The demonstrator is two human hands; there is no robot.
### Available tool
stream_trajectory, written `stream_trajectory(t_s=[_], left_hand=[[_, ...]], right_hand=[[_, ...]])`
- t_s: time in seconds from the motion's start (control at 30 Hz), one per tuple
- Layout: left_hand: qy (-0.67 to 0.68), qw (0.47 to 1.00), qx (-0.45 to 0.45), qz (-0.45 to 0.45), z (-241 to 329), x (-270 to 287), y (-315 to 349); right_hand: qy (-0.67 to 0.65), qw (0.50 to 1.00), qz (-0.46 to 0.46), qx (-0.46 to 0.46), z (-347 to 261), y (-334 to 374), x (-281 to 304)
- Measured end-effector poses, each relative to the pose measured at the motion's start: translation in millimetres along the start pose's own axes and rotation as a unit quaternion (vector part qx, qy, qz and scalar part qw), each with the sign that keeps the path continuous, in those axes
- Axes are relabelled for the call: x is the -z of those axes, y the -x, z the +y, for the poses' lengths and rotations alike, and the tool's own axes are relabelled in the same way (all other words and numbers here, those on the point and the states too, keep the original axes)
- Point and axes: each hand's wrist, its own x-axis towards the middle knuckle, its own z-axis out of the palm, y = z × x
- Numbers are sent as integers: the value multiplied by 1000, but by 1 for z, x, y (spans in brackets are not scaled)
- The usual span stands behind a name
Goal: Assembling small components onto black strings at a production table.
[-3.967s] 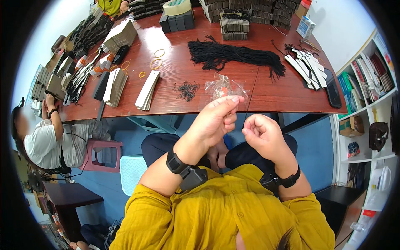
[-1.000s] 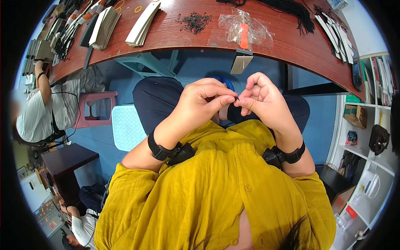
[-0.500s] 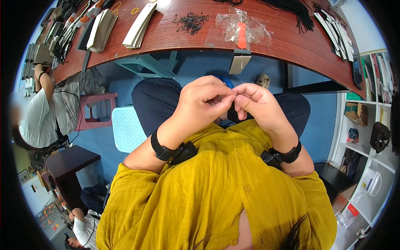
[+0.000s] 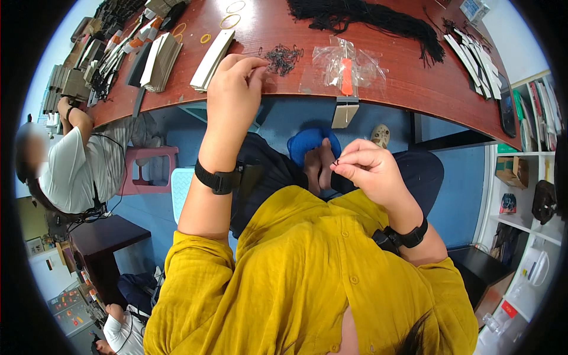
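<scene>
My right hand [image 4: 371, 173] is raised over my lap, thumb and forefinger pinched on a tiny black piece [image 4: 336, 162] whose exact kind is too small to tell. My left hand [image 4: 235, 86] reaches over the table's near edge, at the left side of a pile of small black loop-shaped pieces [image 4: 284, 59]. Its thumb and forefinger come together at the tips; whatever lies between them, if anything, is too small to make out.
On the reddish-brown table [image 4: 408, 89] are pale strips [image 4: 214, 59], a clear plastic wrapping [image 4: 370, 74] with an orange-red piece [image 4: 347, 77], and a bundle of black cords [image 4: 367, 18]. At the left a person in white [image 4: 77, 165] works. A shelf [image 4: 520, 222] stands right.
Both hands were together over my lap. My left hand has gone forward and left to the pile of black pieces; my right hand has stayed over my lap, still pinching.
</scene>
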Motion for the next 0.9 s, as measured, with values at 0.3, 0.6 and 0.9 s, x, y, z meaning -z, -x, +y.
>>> stream_trajectory(t_s=[0.3, 0.6, 0.9], left_hand=[[-88, 996, -14, -21, -17, -8, -11], [269, 960, 27, -79, 28, 4, 25], [299, 931, -54, -204, 59, -2, 71]], right_hand=[[-38, 998, 4, -42, -6, -2, -1], [-101, 992, 25, -72, -11, -4, 2], [-109, 989, 1, -99, -10, 0, -2]])
